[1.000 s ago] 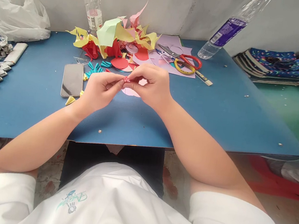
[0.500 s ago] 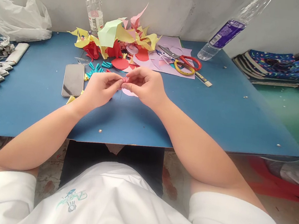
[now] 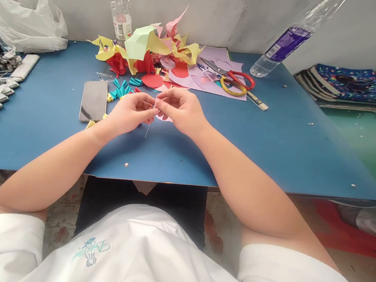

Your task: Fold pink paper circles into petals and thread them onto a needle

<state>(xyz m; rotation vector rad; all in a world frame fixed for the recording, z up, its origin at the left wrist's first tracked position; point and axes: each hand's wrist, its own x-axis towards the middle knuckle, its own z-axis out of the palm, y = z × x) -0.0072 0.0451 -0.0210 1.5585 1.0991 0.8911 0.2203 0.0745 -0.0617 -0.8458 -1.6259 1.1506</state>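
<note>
My left hand (image 3: pixel 130 113) and my right hand (image 3: pixel 186 113) meet above the blue table, fingertips together. Both are closed in a pinch around a small pink paper piece (image 3: pixel 157 102), mostly hidden by the fingers. A thin, straight needle-like wire (image 3: pixel 147 130) slants down from between the fingertips. Beneath my right fingers shows part of a pale pink paper disc (image 3: pixel 164 118). Just beyond my left hand lie several small rolled teal paper pieces (image 3: pixel 120 89). A red paper disc (image 3: pixel 152 81) is farther back.
A phone (image 3: pixel 94 101) lies left of my hands. Scissors (image 3: pixel 231 80) and a cutter (image 3: pixel 257 101) rest near purple paper (image 3: pixel 240 67). Crumpled coloured paper (image 3: pixel 140 43) is heaped at the back, between a clear bottle (image 3: pixel 119 7) and a purple-labelled bottle (image 3: pixel 287 41). A white plastic bag (image 3: pixel 31 21) stands at left.
The pink piece has turned between my fingertips and is now more covered. The thin wire now points down below my fingers. The view has shifted slightly.
</note>
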